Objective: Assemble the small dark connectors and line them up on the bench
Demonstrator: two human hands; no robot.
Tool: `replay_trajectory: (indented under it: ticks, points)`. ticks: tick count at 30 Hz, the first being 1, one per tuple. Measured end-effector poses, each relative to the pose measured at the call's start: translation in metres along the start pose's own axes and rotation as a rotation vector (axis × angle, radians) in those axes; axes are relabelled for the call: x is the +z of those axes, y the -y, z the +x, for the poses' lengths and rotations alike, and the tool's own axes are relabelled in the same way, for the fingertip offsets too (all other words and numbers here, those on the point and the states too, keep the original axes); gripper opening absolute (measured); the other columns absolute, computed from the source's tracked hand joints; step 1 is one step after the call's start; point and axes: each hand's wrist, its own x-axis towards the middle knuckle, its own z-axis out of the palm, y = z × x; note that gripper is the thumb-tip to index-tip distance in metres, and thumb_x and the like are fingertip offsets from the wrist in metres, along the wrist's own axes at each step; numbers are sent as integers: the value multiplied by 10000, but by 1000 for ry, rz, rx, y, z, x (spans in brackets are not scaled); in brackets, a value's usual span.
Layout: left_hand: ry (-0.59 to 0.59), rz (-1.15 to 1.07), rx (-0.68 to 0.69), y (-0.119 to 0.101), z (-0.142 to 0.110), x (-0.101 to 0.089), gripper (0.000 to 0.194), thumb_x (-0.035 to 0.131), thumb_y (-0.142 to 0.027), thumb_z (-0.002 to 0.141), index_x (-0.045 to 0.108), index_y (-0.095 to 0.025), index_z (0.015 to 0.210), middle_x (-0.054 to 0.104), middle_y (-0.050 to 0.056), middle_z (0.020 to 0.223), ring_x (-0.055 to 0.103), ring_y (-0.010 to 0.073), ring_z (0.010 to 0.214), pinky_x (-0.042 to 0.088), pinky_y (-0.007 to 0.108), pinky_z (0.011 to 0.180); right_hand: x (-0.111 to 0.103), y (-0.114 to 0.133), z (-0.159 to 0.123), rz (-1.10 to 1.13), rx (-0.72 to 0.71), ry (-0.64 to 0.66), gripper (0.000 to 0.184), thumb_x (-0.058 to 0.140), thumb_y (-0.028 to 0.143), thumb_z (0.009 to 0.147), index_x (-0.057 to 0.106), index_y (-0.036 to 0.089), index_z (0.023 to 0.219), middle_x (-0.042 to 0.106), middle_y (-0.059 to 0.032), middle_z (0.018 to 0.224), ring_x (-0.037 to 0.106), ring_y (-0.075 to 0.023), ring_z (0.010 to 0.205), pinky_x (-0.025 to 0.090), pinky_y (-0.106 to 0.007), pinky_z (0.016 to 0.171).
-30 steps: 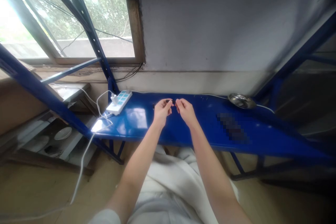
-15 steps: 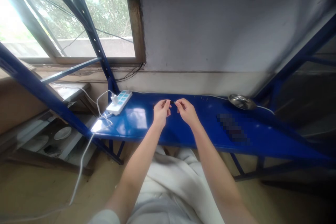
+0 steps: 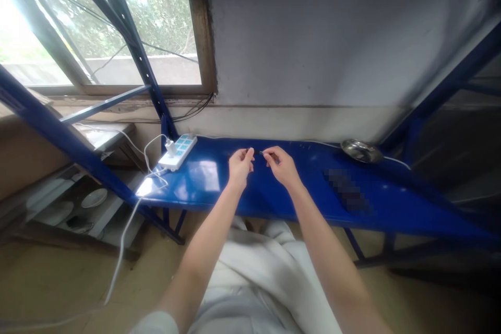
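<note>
Above the middle of the blue table (image 3: 213, 203), my left hand (image 3: 239, 167) is closed, thumb pressed to fingers, around a thin dark stick-like object (image 3: 257, 152). Its end pokes out toward my right hand (image 3: 282, 168), which is closed in a pinch close by at the right. A tiny piece seems to sit at the right fingertips, too small to name. Whether it joins the dark object I cannot tell.
At the table's left end lies a white power strip (image 3: 183, 148) with a plug and white cable. A shiny metal bowl (image 3: 360, 151) is at the back right, and a blurred-out dark object (image 3: 346, 190) lies before it. Blue metal posts (image 3: 151, 75) rise at the left.
My right hand has shifted slightly to the right, so the space between the two hands is a little wider. My left hand stays nearly where it was.
</note>
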Motion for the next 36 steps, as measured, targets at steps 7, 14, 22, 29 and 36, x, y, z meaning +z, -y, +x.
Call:
replay_trajectory:
  ticks: [7,14,22,29,36]
  points:
    - [29,127,55,3,3,-5,270,625,-391,718,564,-132,760,557,-16,625,423,24,369,319,170,385,-1,-6,-3,41,215,113,284,537,432,788,616,191,915,634,-30,778,555,-124,551,465,-291,584]
    - [28,141,58,3,3,-5,247,618,-370,724,562,-130,745,575,-8,630,427,25,371,315,166,386,-5,4,2,-113,79,163,227,523,393,801,634,196,814,622,-41,772,549,-142,649,448,-286,627]
    - [-32,215,60,-6,14,-20,250,614,-375,730,565,-131,748,594,4,631,426,26,369,313,166,376,-20,-4,2,-210,148,158,143,549,324,753,584,191,791,567,-12,707,493,-127,607,419,-277,596]
    - [284,380,53,-4,17,-16,228,646,-334,707,633,-120,784,636,41,643,460,51,389,339,181,383,-14,0,11,-86,270,249,199,577,351,714,583,169,796,614,-18,695,542,-131,612,430,-275,593]
    - [345,506,138,-6,21,-10,201,572,-330,766,645,-143,756,526,-23,473,456,72,370,344,195,420,-14,0,21,-95,251,326,179,580,332,700,582,164,761,636,-23,713,563,-133,633,425,-270,609]
